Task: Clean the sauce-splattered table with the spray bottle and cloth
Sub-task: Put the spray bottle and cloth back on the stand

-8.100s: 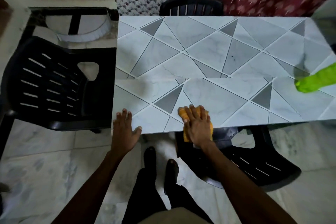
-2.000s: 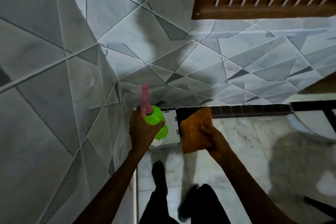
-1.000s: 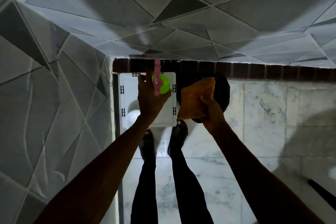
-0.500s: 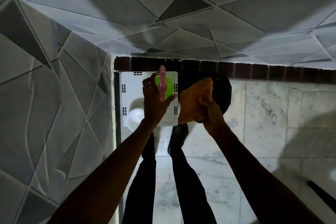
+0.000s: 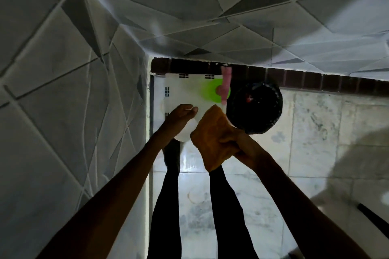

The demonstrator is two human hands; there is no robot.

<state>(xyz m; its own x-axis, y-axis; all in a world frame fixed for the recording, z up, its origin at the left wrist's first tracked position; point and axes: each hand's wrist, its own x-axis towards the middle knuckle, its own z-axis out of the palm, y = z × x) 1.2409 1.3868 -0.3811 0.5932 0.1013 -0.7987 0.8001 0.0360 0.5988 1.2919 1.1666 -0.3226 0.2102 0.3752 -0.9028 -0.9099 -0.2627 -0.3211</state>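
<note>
Two task items are shown, seen from almost directly above. The spray bottle [image 5: 210, 92], green with a pink nozzle [image 5: 225, 82], is stood upright on a white vented plastic surface [image 5: 185, 88] set in the corner of two tiled walls [image 5: 63, 90]; it is gripped by neither hand. The cloth [image 5: 212, 139], orange and bunched, is held near the bottle, on the viewer's side of it. The table itself is not in view, so its state cannot be checked. From the bottle being parked away from any table, the spraying and wiping are judged finished or nearly so, with the cloth not yet put down. The left hand [image 5: 179, 118] is held over the white surface, near the bottle but apart from it. Its fingers [image 5: 190, 110] are loosely straightened and close together, with nothing grasped; whether the surface is touched cannot be told. The right hand [image 5: 242, 147] is closed round the cloth, its fingers [image 5: 227, 143] curled tightly into the folds. A black round container [image 5: 255, 109] is seen just right of the bottle, above the marble floor [image 5: 305, 132].
</note>
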